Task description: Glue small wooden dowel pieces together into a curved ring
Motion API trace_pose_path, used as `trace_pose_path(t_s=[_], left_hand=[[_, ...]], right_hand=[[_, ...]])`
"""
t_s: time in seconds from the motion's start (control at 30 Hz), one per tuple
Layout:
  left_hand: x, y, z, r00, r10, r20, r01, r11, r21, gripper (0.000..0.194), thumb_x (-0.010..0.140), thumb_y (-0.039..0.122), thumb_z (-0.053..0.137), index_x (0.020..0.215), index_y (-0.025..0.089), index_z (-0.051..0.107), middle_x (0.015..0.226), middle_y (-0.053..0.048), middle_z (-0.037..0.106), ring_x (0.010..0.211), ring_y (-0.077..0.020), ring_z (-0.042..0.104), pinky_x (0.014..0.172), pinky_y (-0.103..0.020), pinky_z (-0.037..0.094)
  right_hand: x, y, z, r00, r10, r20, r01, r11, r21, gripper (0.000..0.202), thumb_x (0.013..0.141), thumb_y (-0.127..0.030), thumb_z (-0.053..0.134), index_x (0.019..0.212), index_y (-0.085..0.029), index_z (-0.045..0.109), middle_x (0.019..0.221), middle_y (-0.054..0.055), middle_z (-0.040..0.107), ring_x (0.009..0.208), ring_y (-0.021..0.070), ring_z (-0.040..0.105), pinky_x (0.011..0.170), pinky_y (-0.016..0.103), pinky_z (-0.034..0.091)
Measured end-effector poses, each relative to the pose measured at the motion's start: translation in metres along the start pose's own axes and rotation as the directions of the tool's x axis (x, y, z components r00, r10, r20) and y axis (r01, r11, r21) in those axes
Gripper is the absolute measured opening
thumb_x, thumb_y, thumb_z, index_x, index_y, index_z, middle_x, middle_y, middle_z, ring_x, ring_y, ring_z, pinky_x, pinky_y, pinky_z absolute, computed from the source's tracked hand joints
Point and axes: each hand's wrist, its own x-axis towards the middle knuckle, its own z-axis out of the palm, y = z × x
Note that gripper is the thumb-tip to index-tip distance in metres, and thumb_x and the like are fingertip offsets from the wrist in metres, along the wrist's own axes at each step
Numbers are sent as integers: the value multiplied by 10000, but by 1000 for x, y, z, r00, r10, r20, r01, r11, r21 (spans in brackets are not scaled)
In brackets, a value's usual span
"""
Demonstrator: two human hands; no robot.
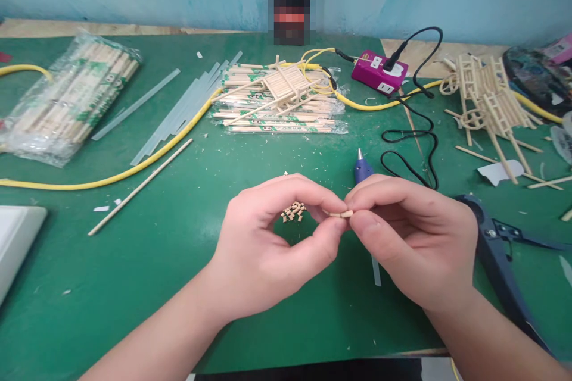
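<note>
Over the middle of the green table, my left hand (277,244) and my right hand (411,238) meet at the fingertips. Between them are short wooden stick pieces (343,214), lying end to end; my left thumb and finger pinch one side, my right fingertips the other. Whether they are joined is too small to tell. Behind my left hand lies a small pile of cut stick pieces (294,212). A blue glue gun (363,171) is mostly hidden by my right hand, its metal nozzle pointing away; a clear glue stick (376,272) shows below.
Wrapped chopsticks (75,101) and glue sticks (183,107) lie at left, with one loose chopstick (140,186). A small stick frame (286,86) rests on more packets. At right are a purple power strip (379,71), a stick-built wheeled model (491,101) and a dark-handled cutter (496,250).
</note>
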Motion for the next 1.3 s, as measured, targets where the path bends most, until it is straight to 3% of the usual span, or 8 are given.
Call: trace_pose_path(t_s=[0.17, 0.6, 0.8, 0.93, 1.07, 1.17, 1.3], left_hand=[[-3, -2, 3, 994, 101, -39, -97, 991, 96, 271, 828, -6, 781, 1006, 198, 760, 900, 10, 778, 809, -127, 714, 776, -285, 592], [-2, -1, 1, 992, 123, -16, -120, 986, 112, 234, 853, -11, 741, 949, 202, 722, 854, 27, 747, 770, -110, 684, 748, -285, 579], [-5, -4, 3, 991, 86, -99, -77, 993, 92, 497, 822, -6, 782, 1262, 217, 717, 1159, -34, 761, 1051, -200, 728, 961, -374, 615], [0, -3, -2, 983, 86, -162, -73, 993, 89, 453, 856, -3, 719, 1266, 189, 733, 1305, -106, 711, 1272, -278, 659, 1147, -486, 535], [1, -3, -4, 989, 104, -101, -94, 990, 103, 342, 889, 21, 745, 1175, 202, 788, 1274, -101, 721, 1234, -260, 675, 1105, -456, 559], [1, -4, -2, 989, 133, -62, -127, 988, 93, 287, 888, 37, 800, 1115, 212, 818, 1176, -81, 757, 1107, -218, 719, 959, -390, 617], [1, -5, 0, 984, 171, -58, -167, 984, 57, 218, 914, 30, 792, 1029, 210, 832, 1005, -53, 782, 956, -176, 731, 819, -346, 627]], right_hand=[[0, 0, 0, 1000, 15, -1, -15, 1000, -4, 200, 925, -59, 686, 887, -249, 735, 779, -15, 720, 697, 151, 648, 613, 296, 525], [-2, 2, 1, 999, 23, 44, -23, 1000, -5, 182, 933, -76, 701, 958, -251, 745, 841, -14, 737, 757, 145, 666, 662, 290, 556], [-1, 1, 1, 1000, 5, -4, -5, 1000, 13, 216, 918, -52, 697, 960, -251, 770, 829, 5, 740, 765, 169, 682, 665, 319, 554], [-1, -1, 1, 1000, 2, -14, -2, 999, 34, 216, 931, -57, 672, 941, -241, 786, 800, 2, 733, 719, 157, 668, 654, 316, 545], [-4, 4, -1, 987, 159, 26, -161, 968, 195, 164, 1000, -158, 691, 961, -270, 804, 820, -5, 744, 725, 149, 679, 659, 300, 556], [-5, 9, -3, 936, 326, 131, -351, 854, 383, 92, 1015, -284, 735, 988, -304, 821, 837, -8, 769, 722, 147, 705, 661, 286, 587], [-2, 11, -1, 889, 388, 242, -457, 736, 500, 116, 1003, -331, 754, 948, -270, 836, 802, -5, 757, 690, 131, 701, 647, 259, 588]])
